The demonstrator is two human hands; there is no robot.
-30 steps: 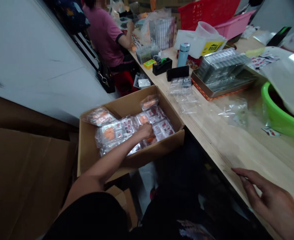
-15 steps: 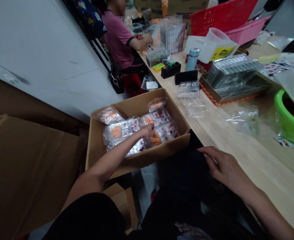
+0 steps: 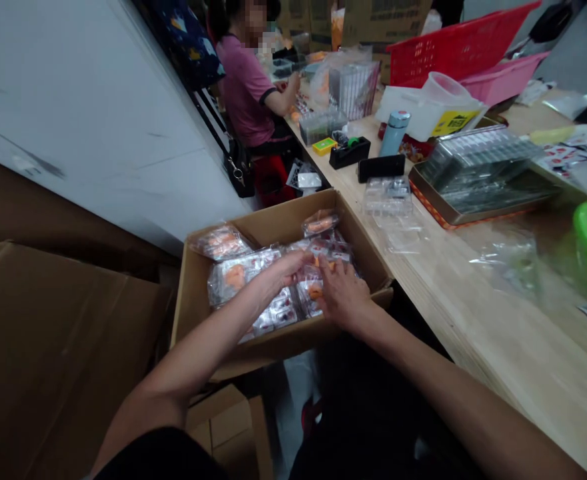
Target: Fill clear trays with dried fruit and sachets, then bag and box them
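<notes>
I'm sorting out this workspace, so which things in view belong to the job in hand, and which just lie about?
In use:
cardboard box
clear packets inside, at the left hand and right hand

Apparently just lying about:
blue flask
black tape dispenser
red basket

Packets (image 3: 243, 272) lie in the carton (image 3: 268, 350) left of the worktop (image 3: 443, 280), on which a phone (image 3: 382, 168) sits before a bottle (image 3: 394, 133), a tape dispenser (image 3: 350, 154) to their left, a tray (image 3: 436, 199) of cases (image 3: 478, 155) to their right.

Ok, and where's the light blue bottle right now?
In the head view, the light blue bottle stands on the table, right of centre near the top, between the black tape dispenser and the white bin.
</notes>
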